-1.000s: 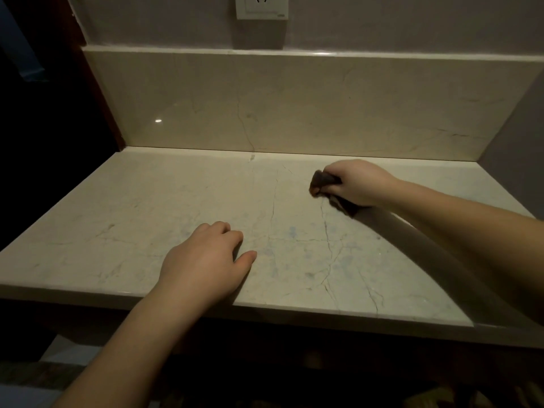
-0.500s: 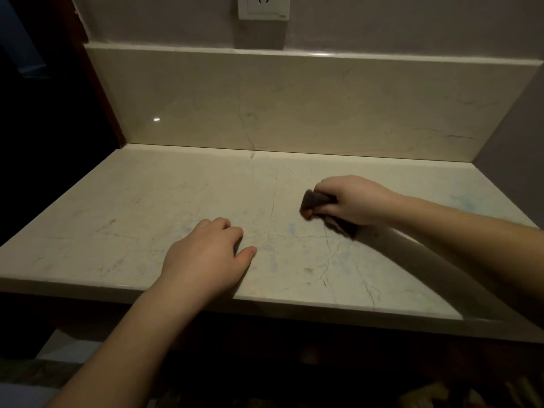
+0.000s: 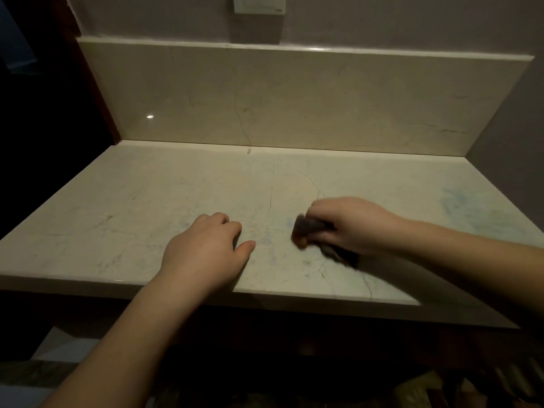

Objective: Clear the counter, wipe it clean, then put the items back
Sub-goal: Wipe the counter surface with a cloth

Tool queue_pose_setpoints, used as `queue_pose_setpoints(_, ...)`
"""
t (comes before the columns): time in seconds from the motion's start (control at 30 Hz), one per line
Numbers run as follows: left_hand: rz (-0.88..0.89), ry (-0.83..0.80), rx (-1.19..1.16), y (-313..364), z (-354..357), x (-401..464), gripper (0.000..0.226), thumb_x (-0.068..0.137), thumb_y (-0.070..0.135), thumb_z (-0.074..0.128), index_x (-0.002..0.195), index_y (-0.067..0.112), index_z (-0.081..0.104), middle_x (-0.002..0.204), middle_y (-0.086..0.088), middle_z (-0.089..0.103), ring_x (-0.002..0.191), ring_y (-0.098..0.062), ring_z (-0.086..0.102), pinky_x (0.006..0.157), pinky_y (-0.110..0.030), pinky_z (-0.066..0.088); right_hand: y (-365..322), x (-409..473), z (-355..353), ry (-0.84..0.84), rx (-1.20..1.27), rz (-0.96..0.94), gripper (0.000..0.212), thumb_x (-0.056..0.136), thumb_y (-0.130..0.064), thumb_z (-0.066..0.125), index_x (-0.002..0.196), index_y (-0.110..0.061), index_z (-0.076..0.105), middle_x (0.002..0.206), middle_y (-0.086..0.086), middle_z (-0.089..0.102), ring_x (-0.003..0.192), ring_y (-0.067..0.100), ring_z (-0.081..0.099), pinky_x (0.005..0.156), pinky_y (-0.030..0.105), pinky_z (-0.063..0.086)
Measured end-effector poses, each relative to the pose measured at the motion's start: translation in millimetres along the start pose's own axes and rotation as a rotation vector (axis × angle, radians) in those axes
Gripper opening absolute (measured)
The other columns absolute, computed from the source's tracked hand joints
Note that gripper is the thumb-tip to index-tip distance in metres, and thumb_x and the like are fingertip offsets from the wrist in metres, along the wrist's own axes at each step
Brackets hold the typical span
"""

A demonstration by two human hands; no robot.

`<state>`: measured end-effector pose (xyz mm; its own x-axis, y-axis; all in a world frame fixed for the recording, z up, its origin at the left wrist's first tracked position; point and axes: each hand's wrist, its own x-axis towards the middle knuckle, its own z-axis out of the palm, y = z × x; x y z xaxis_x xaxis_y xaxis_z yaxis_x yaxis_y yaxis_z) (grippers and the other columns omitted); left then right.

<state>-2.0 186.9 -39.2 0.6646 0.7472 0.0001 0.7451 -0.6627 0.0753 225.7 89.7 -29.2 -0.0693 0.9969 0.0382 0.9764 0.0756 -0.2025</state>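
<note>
Nearest to where the person stands, the left hand (image 3: 206, 248) lies palm down on the front part of the counter (image 3: 117, 219), close to its front edge. Its fingers are bent loosely at the knuckles with the tips down on the stone, the thumb stretched out to the right, and it holds nothing. The bare forearm runs back from it over the edge.

Just to the right, and a little farther in, the right hand (image 3: 350, 225) is closed around a dark cloth (image 3: 309, 228). The fingers curl over the top of it and the thumb lies underneath, so the cloth is bunched in the fist. One blurred end pokes out to the left of the knuckles, toward the left hand, and another dark part trails out under the heel of the hand onto the stone. The cloth is pressed to the counter, between the two hands and well forward of the back wall.

The pale, veined stone shows faint bluish smears around the hands, and a larger bluish patch (image 3: 468, 207) sits near the right end, apart from both hands.

Beyond that, a backsplash (image 3: 294, 98) of the same stone rises from the rear of the counter. Above it, on the grey wall, the lower part of a white wall socket (image 3: 259, 7) is cut off by the top of the view.
</note>
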Motion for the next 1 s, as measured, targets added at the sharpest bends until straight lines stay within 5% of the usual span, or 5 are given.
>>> queue_pose_setpoints(0.2,0.01,-0.016,0.004,0,-1,-2,0.047,0.096,0.055,0.035,0.127,0.027,0.054,0.13,0.006,0.05,0.119,-0.014,0.043,0.082,-0.033,0.048,51,46,-6,0.158,-0.04,0.323,0.01,0.091,-0.032,0.057,0.086,-0.025,0.052,0.091,-0.001,0.058,0.092,0.026,0.056,0.067,0.03,0.032)
queue_pose_setpoints(0.47,0.007,-0.013,0.007,0,1,-1,0.046,0.096,0.055,0.034,0.126,0.027,0.055,0.13,0.007,0.049,0.118,-0.014,0.042,0.078,-0.031,0.045,-25,-26,7,0.001,0.07,-0.064,0.014,0.09,-0.037,0.059,0.09,-0.023,0.057,0.086,-0.011,0.053,0.076,0.007,0.048,0.064,0.026,0.038)
queue_pose_setpoints(0.7,0.007,-0.028,0.023,1,-2,-3,0.045,0.096,0.054,0.033,0.124,0.027,0.055,0.129,0.005,0.05,0.117,-0.015,0.043,0.077,-0.032,0.045,28,44,-4,0.152,-0.039,0.313,0.014,0.092,-0.033,0.057,0.085,-0.025,0.048,0.093,0.0,0.059,0.094,0.027,0.056,0.066,0.03,0.03)
queue_pose_setpoints(0.9,0.017,-0.022,0.015,0,-1,-2,0.045,0.096,0.055,0.033,0.125,0.027,0.055,0.128,0.005,0.05,0.116,-0.015,0.044,0.076,-0.032,0.045,-33,-24,10,0.04,0.07,-0.041,0.014,0.09,-0.036,0.06,0.094,-0.022,0.061,0.089,-0.009,0.056,0.078,0.008,0.05,0.067,0.028,0.039)
queue_pose_setpoints(1.0,0.011,-0.023,0.026,-1,0,0,0.039,0.096,0.055,0.034,0.11,0.027,0.057,0.116,0.005,0.052,0.109,-0.015,0.045,0.07,-0.032,0.043,-30,-29,11,0.004,0.062,-0.03,0.017,0.09,-0.039,0.058,0.095,-0.023,0.059,0.09,-0.01,0.054,0.081,0.009,0.05,0.068,0.03,0.042)
